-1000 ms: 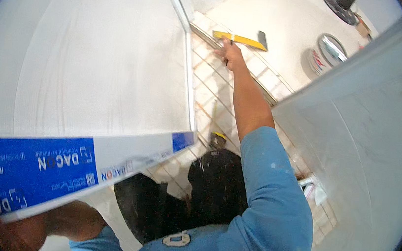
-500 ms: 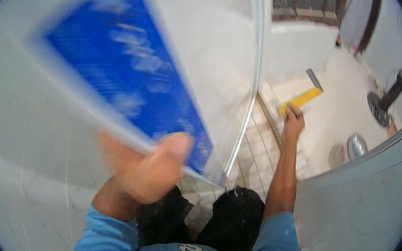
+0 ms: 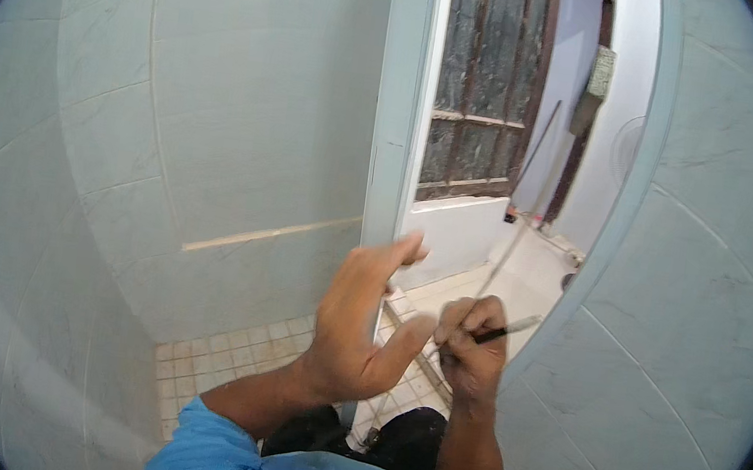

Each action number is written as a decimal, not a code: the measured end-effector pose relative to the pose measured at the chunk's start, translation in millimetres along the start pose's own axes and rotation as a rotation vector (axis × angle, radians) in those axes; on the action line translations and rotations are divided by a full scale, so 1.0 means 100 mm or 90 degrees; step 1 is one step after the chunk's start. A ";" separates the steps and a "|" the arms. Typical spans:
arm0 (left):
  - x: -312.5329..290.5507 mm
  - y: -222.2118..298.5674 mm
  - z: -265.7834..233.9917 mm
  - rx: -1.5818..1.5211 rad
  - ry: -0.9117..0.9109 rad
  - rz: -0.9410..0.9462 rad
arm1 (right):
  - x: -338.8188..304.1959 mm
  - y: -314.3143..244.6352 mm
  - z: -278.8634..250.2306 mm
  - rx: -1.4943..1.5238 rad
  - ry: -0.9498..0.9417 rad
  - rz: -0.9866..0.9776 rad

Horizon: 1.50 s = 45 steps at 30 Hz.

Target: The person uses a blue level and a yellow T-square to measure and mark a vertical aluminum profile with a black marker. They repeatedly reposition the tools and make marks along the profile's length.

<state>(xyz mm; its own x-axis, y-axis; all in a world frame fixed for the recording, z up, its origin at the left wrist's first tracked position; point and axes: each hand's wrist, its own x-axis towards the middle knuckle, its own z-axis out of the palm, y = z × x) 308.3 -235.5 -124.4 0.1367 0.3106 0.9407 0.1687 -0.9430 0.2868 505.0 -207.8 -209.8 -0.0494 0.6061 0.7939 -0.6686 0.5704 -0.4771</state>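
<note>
Slim black pen-like stick with a pale end (image 3: 490, 334), count one: located at the right of the body, in the bare right hand (image 3: 472, 343), whose fingers are curled and clamped around it. The low grip apparently serves to leave the pale end projecting free. Bare left hand (image 3: 368, 327), count one: beside the right, thumb and fingers spread apart, nothing seen in it; raised in front of the chest, presumably to keep it ready and clear of the stick. Thin pale line (image 3: 513, 241), count one: rising behind the right hand; whether it is held cannot be told. Pale blue-grey upright post (image 3: 398, 98), one, beyond the left hand. Narrow beige strip (image 3: 270, 234) on the grey-blue wall, one. Brown-framed window with dark panes (image 3: 488, 71), one. Blue fabric sleeves (image 3: 217, 449), two. Small square whitish floor tiles (image 3: 277, 330), numerous, uncounted.
</note>
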 end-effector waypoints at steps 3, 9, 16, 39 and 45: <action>0.35 -0.03 0.11 -0.186 -0.061 -0.091 | 0.07 0.08 0.21 0.071 -0.034 0.032; 0.54 0.08 0.13 -0.529 -0.145 -0.283 | 0.30 -0.11 0.40 -0.006 -0.081 0.041; 0.53 0.06 0.18 -0.304 0.021 -0.017 | 0.70 -1.10 0.42 -0.396 -0.162 -0.075; 0.13 -0.63 0.36 0.255 0.273 0.144 | 2.59 -1.57 1.09 -0.443 0.034 -0.273; 0.18 -0.62 0.43 0.262 0.286 0.144 | 2.78 -1.61 1.08 -0.478 0.029 -0.250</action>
<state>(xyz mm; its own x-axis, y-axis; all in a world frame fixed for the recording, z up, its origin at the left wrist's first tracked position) 342.0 -166.1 -133.3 -0.1943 -0.0554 0.9794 0.5557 -0.8290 0.0633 519.4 -191.2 128.2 0.1236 0.2991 0.9462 0.0405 0.9512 -0.3059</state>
